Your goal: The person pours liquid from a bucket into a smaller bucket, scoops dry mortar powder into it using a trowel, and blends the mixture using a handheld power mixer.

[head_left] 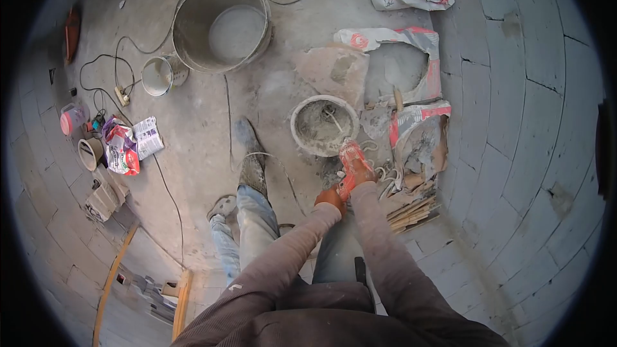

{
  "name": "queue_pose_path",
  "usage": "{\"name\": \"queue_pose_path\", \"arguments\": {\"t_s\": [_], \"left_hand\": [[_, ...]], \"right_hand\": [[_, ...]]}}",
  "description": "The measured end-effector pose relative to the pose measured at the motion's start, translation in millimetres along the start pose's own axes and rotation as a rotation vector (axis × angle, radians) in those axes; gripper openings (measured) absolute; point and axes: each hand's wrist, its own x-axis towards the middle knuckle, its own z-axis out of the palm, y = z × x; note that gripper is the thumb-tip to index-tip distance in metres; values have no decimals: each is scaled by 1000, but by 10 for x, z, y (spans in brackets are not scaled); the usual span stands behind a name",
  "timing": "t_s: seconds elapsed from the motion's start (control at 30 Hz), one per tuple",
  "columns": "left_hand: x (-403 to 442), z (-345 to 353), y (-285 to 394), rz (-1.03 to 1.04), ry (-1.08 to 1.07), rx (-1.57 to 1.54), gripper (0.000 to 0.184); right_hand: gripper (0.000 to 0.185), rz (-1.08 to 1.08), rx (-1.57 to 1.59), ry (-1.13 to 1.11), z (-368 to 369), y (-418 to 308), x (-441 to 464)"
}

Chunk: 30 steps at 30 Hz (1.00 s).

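Note:
Both my hands are closed around a red power drill [350, 153], which is tilted towards a round bucket [297, 130]. My left hand [331, 199] grips its rear end, nearer my body. Farther forward, my right hand [362, 173] wraps its body. A pale mixing shaft [333, 119] runs from the drill down into the bucket, where a grey wet mix [315, 127] lies. The shaft's lower end is hidden in the mix. A pale cable is bunched beside my right hand.
Torn cement bags [434, 51] lie right of the bucket, near a block wall [514, 122]. A large tub [183, 42] and a small pail [155, 80] stand at the upper left. Black cables [168, 193] cross the floor. A dusty boot [252, 170] is left of my hands.

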Motion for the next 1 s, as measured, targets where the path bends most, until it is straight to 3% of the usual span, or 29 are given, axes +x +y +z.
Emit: {"name": "queue_pose_path", "arguments": {"t_s": [0.17,0.37,0.47,0.7,0.8,1.0], "left_hand": [[63,-76,-68,30,36,-22,56],[31,-220,-117,3,56,-104,53],[-8,-240,-222,5,46,-154,53],[-96,-128,-638,32,115,-248,53],[-61,-135,-815,13,132,-183,66],[-156,-50,-868,35,179,-228,61]], "right_hand": [[55,107,18,102,208,-140,-21],[67,48,-54,50,504,-659,-590],[59,146,-8,65,684,-824,-864],[78,61,-456,89,667,-96,-572],[76,107,-441,164,822,-284,-957],[68,97,-561,150,866,-493,-1273]]}}
